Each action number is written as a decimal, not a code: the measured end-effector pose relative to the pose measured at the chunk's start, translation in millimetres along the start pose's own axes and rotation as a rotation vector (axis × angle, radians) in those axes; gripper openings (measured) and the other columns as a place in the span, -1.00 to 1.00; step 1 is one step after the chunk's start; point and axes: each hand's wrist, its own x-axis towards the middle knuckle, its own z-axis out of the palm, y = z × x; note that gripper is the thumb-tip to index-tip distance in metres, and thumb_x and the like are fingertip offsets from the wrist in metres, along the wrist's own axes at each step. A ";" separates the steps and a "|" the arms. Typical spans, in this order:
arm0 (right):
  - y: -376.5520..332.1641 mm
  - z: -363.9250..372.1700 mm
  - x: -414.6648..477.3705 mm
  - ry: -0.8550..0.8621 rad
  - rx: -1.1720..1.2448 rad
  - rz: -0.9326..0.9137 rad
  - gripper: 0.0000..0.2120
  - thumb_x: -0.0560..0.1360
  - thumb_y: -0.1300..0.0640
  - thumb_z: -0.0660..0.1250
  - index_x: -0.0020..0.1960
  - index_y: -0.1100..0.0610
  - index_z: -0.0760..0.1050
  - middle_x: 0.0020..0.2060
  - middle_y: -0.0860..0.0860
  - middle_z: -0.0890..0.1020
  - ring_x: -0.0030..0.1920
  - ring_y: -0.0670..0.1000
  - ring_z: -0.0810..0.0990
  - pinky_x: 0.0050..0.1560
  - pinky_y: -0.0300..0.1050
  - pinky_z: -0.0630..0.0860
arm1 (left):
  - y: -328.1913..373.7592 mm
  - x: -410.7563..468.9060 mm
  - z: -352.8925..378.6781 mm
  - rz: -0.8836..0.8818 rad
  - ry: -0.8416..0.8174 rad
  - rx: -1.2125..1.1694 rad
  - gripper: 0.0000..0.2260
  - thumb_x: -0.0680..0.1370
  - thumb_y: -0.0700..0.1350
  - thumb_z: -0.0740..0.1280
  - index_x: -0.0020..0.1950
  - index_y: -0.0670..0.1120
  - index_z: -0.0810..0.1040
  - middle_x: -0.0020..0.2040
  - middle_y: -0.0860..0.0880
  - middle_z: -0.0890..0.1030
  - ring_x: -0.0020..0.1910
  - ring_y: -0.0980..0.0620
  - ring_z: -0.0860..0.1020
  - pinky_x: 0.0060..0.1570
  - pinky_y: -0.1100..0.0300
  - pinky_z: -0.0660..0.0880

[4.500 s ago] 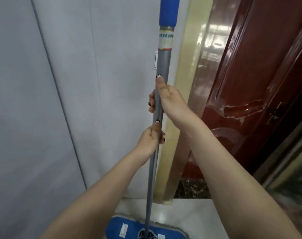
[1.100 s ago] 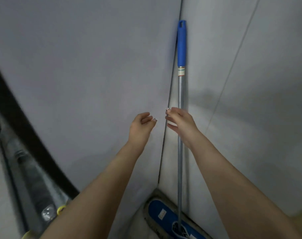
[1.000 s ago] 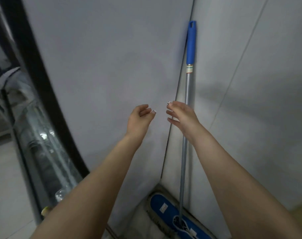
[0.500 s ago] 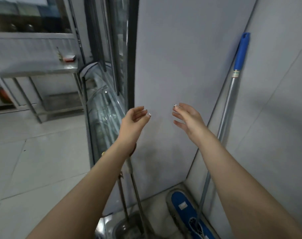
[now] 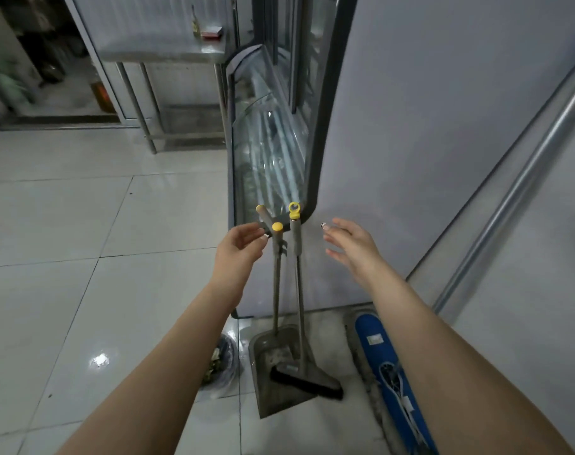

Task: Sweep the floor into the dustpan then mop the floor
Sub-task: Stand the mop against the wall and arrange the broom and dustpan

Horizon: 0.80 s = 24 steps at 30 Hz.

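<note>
A grey long-handled dustpan [image 5: 281, 382] stands upright on the floor, its yellow-capped handle [image 5: 277, 228] just right of my left hand [image 5: 238, 251]. The broom [image 5: 307, 379] rests in the pan, with its yellow-tipped handle [image 5: 294, 210] rising between my hands. My left hand is open, its fingertips almost at the dustpan handle. My right hand [image 5: 351, 247] is open with spread fingers, to the right of the broom handle and apart from it. The mop leans in the wall corner, blue pad [image 5: 387, 366] on the floor, metal pole [image 5: 515, 198] slanting up right.
A glass-fronted display case [image 5: 273, 136] stands behind the broom and dustpan. A steel table [image 5: 168, 54] is at the back. A black bag of rubbish [image 5: 223, 359] lies left of the dustpan. White glossy tiles [image 5: 66, 241] spread to the left.
My view has swung left and down from the wall corner. Both hands let go of the mop, which now leans in the corner, and they have come down near the broom and dustpan handles.
</note>
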 end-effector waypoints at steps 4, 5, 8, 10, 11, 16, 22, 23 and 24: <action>27.9 15.3 13.4 0.008 -0.055 0.041 -0.57 0.51 0.12 0.36 0.35 0.16 0.38 0.08 -0.02 0.56 0.13 -0.07 0.54 0.22 -0.05 0.47 | -22.0 14.9 -10.4 -0.047 -0.009 -0.010 -0.82 0.52 -0.28 0.35 0.09 -0.10 0.51 -0.04 0.03 0.61 0.00 0.09 0.57 0.17 0.08 0.51; 33.9 18.2 19.0 0.011 -0.061 0.048 -0.56 0.51 0.12 0.37 0.35 0.16 0.38 0.04 -0.05 0.57 0.14 -0.06 0.54 0.22 -0.06 0.47 | -26.1 21.3 -12.2 -0.055 -0.023 -0.005 -0.81 0.52 -0.28 0.35 0.11 -0.11 0.50 -0.03 0.02 0.60 0.02 0.08 0.57 0.19 0.07 0.50; 52.0 25.2 39.4 0.022 -0.100 0.061 -0.54 0.51 0.11 0.37 0.36 0.16 0.37 -0.05 -0.15 0.55 0.11 -0.08 0.53 0.18 -0.12 0.47 | -40.4 39.5 -16.1 -0.067 -0.054 0.003 -0.78 0.52 -0.28 0.35 0.16 -0.16 0.49 0.01 -0.02 0.59 0.06 0.05 0.56 0.23 0.05 0.48; 64.8 31.7 56.5 0.042 -0.105 0.073 -0.54 0.51 0.12 0.37 0.37 0.16 0.36 -0.03 -0.14 0.55 0.09 -0.09 0.52 0.18 -0.12 0.46 | -54.9 52.7 -17.2 -0.076 -0.071 0.020 -0.76 0.52 -0.29 0.35 0.17 -0.17 0.49 0.04 -0.05 0.60 0.05 0.07 0.56 0.24 0.07 0.47; 73.2 34.5 66.6 0.055 -0.097 0.083 -0.53 0.51 0.13 0.37 0.37 0.18 0.36 0.01 -0.10 0.56 0.09 -0.09 0.51 0.19 -0.10 0.45 | -62.6 60.5 -17.2 -0.084 -0.082 0.032 -0.76 0.52 -0.29 0.35 0.18 -0.17 0.48 0.06 -0.07 0.59 0.04 0.08 0.56 0.24 0.07 0.47; 114.9 41.1 108.2 0.067 -0.150 0.134 -0.45 0.50 0.11 0.38 0.42 0.20 0.31 0.16 0.00 0.51 0.12 -0.07 0.47 0.16 -0.15 0.45 | -106.5 93.2 -15.2 -0.115 -0.113 0.046 -0.72 0.51 -0.26 0.36 0.21 -0.15 0.47 0.09 -0.05 0.58 0.01 0.18 0.54 0.18 0.17 0.49; 154.2 31.2 164.8 0.093 -0.202 0.127 -0.49 0.48 0.04 0.40 0.36 0.20 0.39 0.14 0.00 0.52 0.18 -0.01 0.50 0.28 -0.06 0.42 | -157.6 124.9 -11.2 -0.126 -0.104 0.018 -0.74 0.49 -0.28 0.38 0.16 -0.12 0.50 0.08 -0.05 0.60 0.02 0.20 0.57 -0.01 0.43 0.53; 159.1 28.4 176.4 0.078 -0.218 0.120 -0.51 0.48 0.03 0.39 0.34 0.19 0.42 0.08 -0.02 0.55 0.13 -0.05 0.53 0.24 -0.09 0.45 | -165.6 131.5 -8.6 -0.123 -0.101 0.016 -0.74 0.49 -0.27 0.38 0.15 -0.09 0.50 0.08 -0.04 0.60 0.03 0.20 0.57 -0.02 0.45 0.52; 161.7 27.6 185.4 0.060 -0.243 0.104 -0.55 0.49 0.01 0.38 0.30 0.19 0.44 0.03 -0.04 0.57 0.04 -0.11 0.54 0.15 -0.16 0.47 | -171.1 135.7 -7.4 -0.117 -0.097 0.018 -0.74 0.49 -0.26 0.39 0.13 -0.06 0.51 0.09 -0.02 0.61 0.05 0.20 0.57 -0.02 0.45 0.52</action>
